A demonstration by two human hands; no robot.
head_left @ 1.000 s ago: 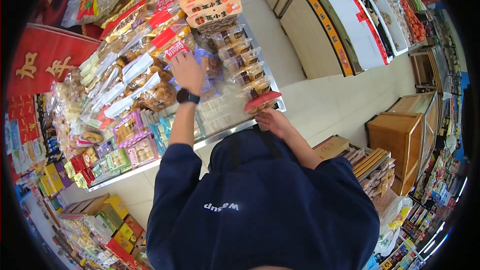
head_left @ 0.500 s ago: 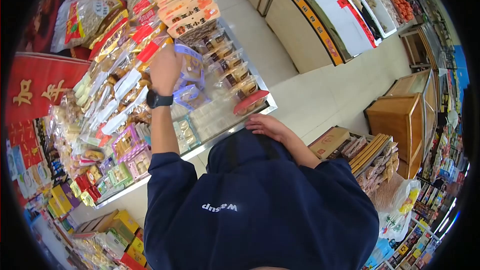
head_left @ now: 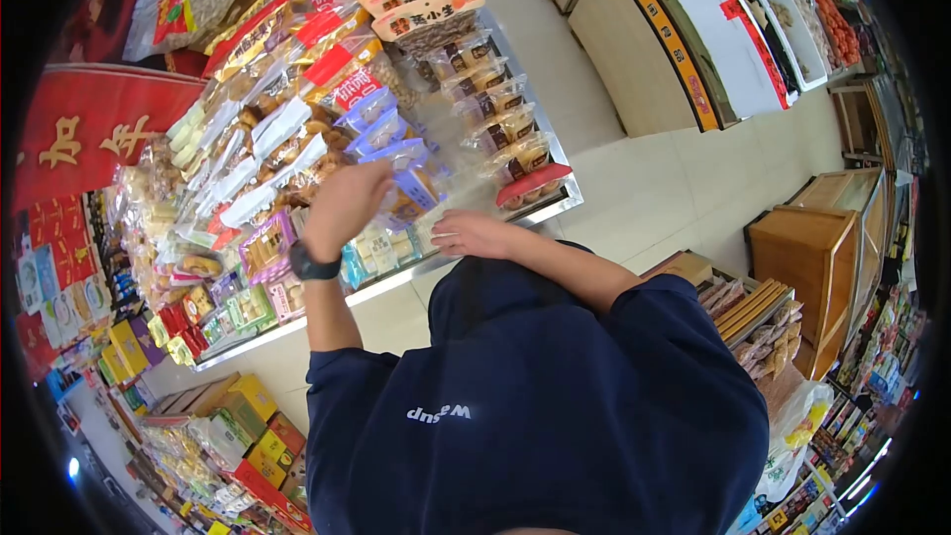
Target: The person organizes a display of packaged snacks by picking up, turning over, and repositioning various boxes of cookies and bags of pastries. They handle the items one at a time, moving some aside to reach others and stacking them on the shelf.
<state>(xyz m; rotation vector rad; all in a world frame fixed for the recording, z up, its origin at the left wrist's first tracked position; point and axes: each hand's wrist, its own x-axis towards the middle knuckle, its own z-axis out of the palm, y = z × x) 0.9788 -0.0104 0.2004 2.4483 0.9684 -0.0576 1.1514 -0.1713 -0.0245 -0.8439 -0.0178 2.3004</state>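
My left hand (head_left: 349, 200), with a dark watch on its wrist, is at the front purple snack bag (head_left: 414, 190). Its fingers are closed at that bag's left edge, the fingertips partly hidden. Directly behind stand more purple bags (head_left: 381, 129) in a short row. Over the metal front edge of the display table (head_left: 446, 256), my right hand (head_left: 474, 235) is held open with its fingers loosely extended, holding nothing. To the right of the purple bags runs a row of clear-wrapped pastry packs (head_left: 500, 129), with a red-topped pack (head_left: 535, 185) at its front.
Bagged snacks (head_left: 282, 134) crowd the table's left side, and orange-topped bags (head_left: 426, 5) stand at the back. Small boxed sweets (head_left: 265, 248) line the front left. A wooden cabinet (head_left: 807, 248) stands at right, beyond the tiled floor (head_left: 664, 178). White foam boxes (head_left: 723, 30) are at upper right.
My left hand has come down and nearer, and the purple bags now stand in a row. My right hand has moved left along the table edge. The view has shifted.
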